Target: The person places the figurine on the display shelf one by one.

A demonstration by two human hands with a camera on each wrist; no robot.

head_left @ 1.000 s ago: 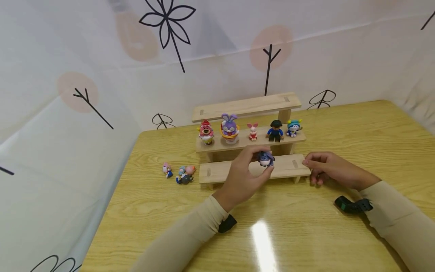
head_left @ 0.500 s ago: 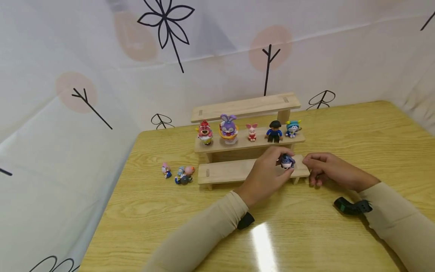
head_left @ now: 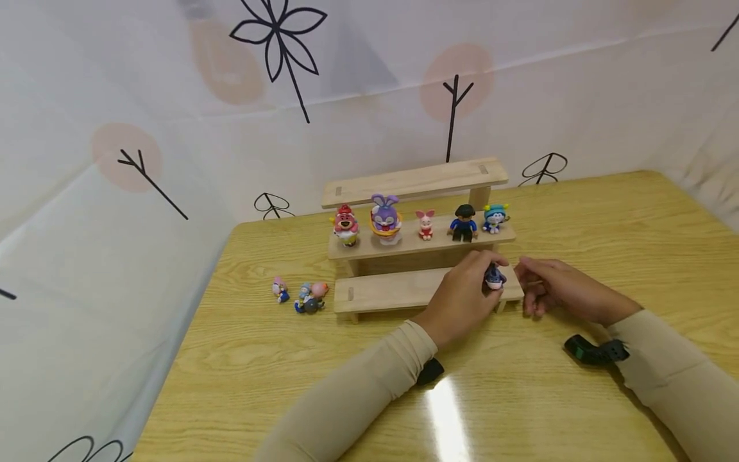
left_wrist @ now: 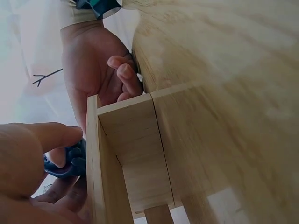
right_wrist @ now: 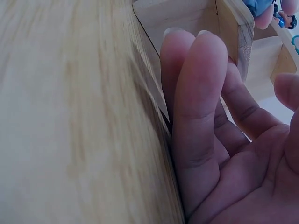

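My left hand (head_left: 462,298) pinches a small blue donkey figurine (head_left: 494,278) between thumb and fingers at the right end of the bottom step of a wooden tiered shelf (head_left: 389,292). In the left wrist view the figurine (left_wrist: 72,163) is against the step's board, partly covered by fingers. My right hand (head_left: 568,292) is beside the shelf's right end, its fingers loosely bent. One fingertip touches the end of the shelf in the right wrist view, while the thumb (right_wrist: 286,91) stands apart from the wood.
Along the middle step stand a red bear (head_left: 345,226), a purple rabbit (head_left: 385,221), a pink piglet (head_left: 425,226), a dark-capped toy man (head_left: 464,223) and a blue-hatted figure (head_left: 495,219). Several small figurines (head_left: 310,298) lie left of the shelf on the wooden table (head_left: 248,372).
My left hand has carried the donkey figurine rightward along the bottom step to its right end. The right hand has stayed in place, its thumb now lifted slightly off the shelf.
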